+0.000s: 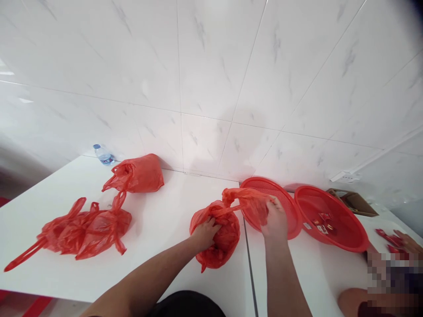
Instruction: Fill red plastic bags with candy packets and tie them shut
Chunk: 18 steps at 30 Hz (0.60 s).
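A filled red plastic bag [218, 240] lies on the white table [158, 229] in front of me. My left hand [205, 232] is closed on its gathered top at the left. My right hand [275, 221] pinches the bag's other handle [246, 200], stretched up and to the right over a red round basket [291, 207].
Several tied red bags [84, 229] lie at the left, another [137, 174] near the wall beside a water bottle [103, 155]. A second red basket [333, 224] holds small packets. A cardboard box [353, 201] sits behind it. Another person's hand [405, 242] is at the right edge.
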Each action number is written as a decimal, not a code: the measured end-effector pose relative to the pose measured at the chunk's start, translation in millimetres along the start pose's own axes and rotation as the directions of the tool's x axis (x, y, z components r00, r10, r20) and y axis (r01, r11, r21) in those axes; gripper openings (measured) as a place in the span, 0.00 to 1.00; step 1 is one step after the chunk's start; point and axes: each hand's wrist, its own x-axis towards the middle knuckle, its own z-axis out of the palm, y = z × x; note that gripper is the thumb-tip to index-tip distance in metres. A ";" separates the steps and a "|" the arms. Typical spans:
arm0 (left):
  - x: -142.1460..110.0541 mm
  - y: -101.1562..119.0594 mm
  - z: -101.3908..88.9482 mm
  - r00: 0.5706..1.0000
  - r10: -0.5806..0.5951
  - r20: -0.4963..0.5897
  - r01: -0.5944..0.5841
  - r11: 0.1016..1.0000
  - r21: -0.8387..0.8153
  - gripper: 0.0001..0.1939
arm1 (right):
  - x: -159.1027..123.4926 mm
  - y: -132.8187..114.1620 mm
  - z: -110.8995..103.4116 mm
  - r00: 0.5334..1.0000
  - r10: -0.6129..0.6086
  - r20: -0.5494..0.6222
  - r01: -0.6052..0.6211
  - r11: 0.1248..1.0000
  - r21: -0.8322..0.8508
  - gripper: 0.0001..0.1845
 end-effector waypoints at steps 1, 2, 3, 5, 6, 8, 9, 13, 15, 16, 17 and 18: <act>1.3 -0.8 0.5 1.000 0.000 -0.007 0.000 1.000 0.009 0.35 | -2.4 -9.0 -1.5 0.999 -0.019 -0.043 0.021 0.999 0.046 0.12; 2.7 -1.5 1.3 1.000 0.000 -0.017 0.001 1.000 0.020 0.33 | -5.5 -17.1 -3.3 0.996 -0.047 -0.075 0.052 0.997 0.060 0.11; 4.1 -2.4 2.4 1.000 -0.002 -0.028 0.003 1.000 0.030 0.31 | -9.2 -24.3 -5.5 0.991 -0.081 -0.109 0.088 0.994 0.068 0.10; 6.1 -4.6 5.8 0.999 -0.009 -0.045 0.011 0.999 0.043 0.29 | -16.8 -35.7 -12.1 0.970 -0.162 -0.184 0.182 0.979 0.095 0.09; 6.7 -6.1 7.8 0.999 -0.017 -0.049 0.019 0.999 0.046 0.29 | -20.1 -40.1 -16.5 0.952 -0.209 -0.223 0.237 0.966 0.107 0.08; 7.6 -9.3 11.8 0.998 -0.036 -0.046 0.038 0.998 0.046 0.32 | -25.0 -46.7 -26.9 0.906 -0.303 -0.297 0.347 0.932 0.108 0.08; 8.2 -10.9 13.5 0.998 -0.047 -0.043 0.049 0.998 0.045 0.33 | -26.5 -49.0 -32.7 0.882 -0.340 -0.327 0.390 0.916 0.099 0.07; 13.4 -15.3 15.4 0.995 -0.093 -0.036 0.094 0.995 0.039 0.31 | -29.3 -51.1 -55.7 0.860 -0.336 -0.384 0.396 0.914 0.086 0.10; 16.9 -17.4 14.2 0.992 -0.118 -0.041 0.120 0.992 0.032 0.30 | -30.1 -49.1 -68.0 0.865 -0.299 -0.403 0.361 0.929 0.086 0.12; 18.6 -19.0 13.3 0.990 -0.132 -0.046 0.133 0.991 0.027 0.30 | -30.7 -47.8 -74.9 0.858 -0.296 -0.419 0.356 0.932 0.069 0.12; 20.2 -21.0 12.3 0.988 -0.146 -0.053 0.147 0.989 0.020 0.30 | -31.8 -46.6 -82.4 0.849 -0.304 -0.433 0.354 0.935 0.037 0.11; 21.9 -23.7 11.0 0.985 -0.161 -0.064 0.162 0.987 0.012 0.29 | -33.6 -45.6 -90.6 0.839 -0.317 -0.443 0.351 0.936 -0.005 0.10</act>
